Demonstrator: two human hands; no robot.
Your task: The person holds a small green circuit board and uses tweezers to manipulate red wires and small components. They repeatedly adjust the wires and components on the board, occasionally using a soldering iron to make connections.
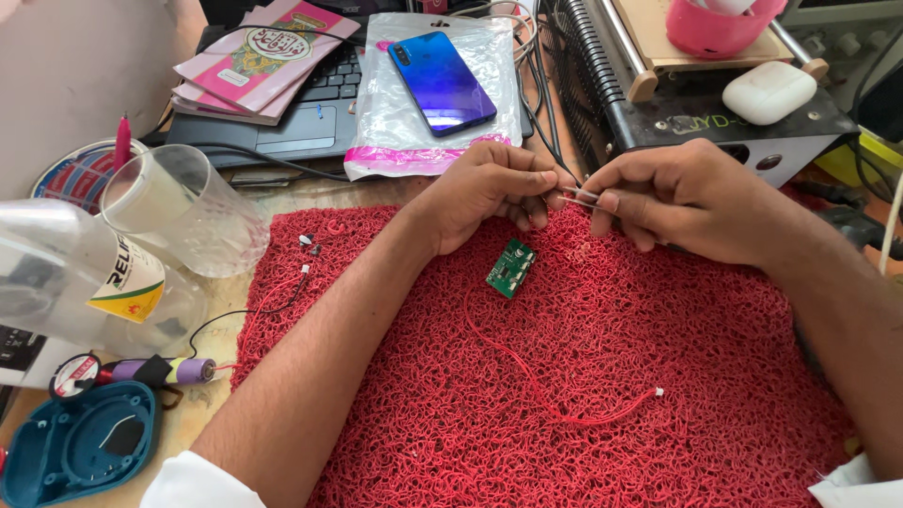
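— While both hands hover over the red mat [583,395], what do they grip?
— Left hand [484,188] and right hand [677,193] each pinch one end of a thin wire [581,198], fingertips closed on it.
— Circuit board?
— Small green board [511,267] lies on the mat just below my left hand, red lead [555,390] trailing beside it.

red looped mat [611,376], green circuit board [511,267]
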